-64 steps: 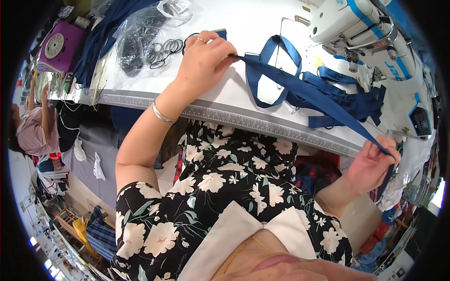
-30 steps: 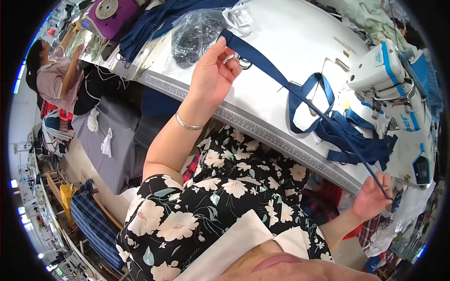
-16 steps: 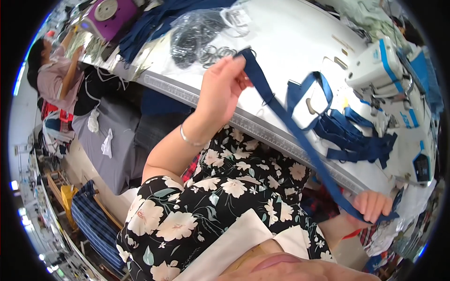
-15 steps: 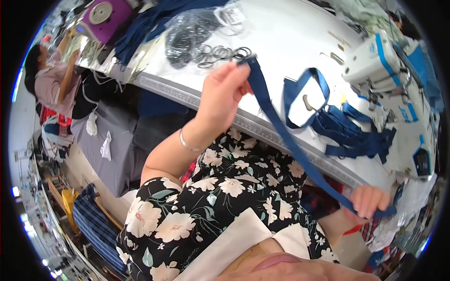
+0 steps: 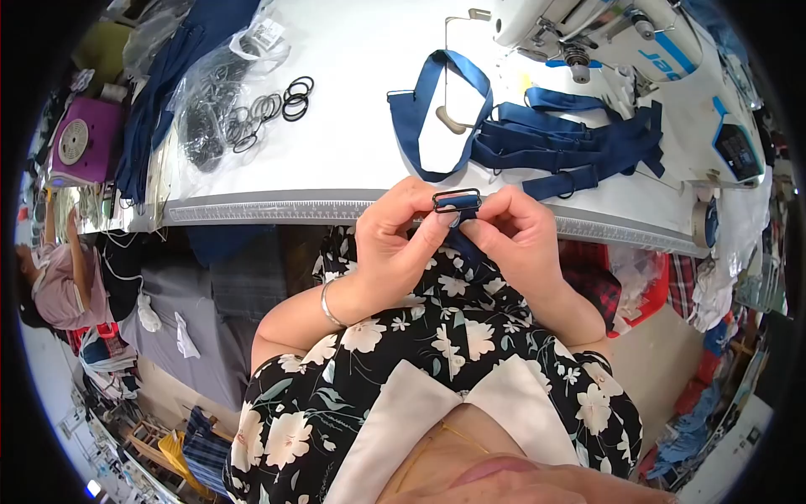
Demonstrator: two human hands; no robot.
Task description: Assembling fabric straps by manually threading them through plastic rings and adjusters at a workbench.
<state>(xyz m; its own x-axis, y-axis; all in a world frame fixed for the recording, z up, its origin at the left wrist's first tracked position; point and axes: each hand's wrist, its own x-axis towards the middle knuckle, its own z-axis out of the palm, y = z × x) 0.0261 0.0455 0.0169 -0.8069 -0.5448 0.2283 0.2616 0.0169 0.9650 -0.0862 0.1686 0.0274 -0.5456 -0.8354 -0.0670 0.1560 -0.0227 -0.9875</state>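
Just in front of the table edge, my two hands meet at a black strap slider, a flat frame with a crossbar. My left hand pinches its left end between thumb and fingertips. A navy blue strap passes at the slider and hangs below it against my dress. My right hand is closed on the strap at the slider's right end; the fingertips partly hide the strap's end. On the table beyond lies a loop of navy strap, with a pile of similar straps beside it.
A sewing machine stands at the far right. Left on the table are loose black rings, a clear plastic bag and a purple box. A ruler strip runs along the near edge. Another person works at far left.
My hands, apart with the strap stretched between them, have come together at the table edge. The right hand rose from the lower right; the slider now shows between them. My view has turned.
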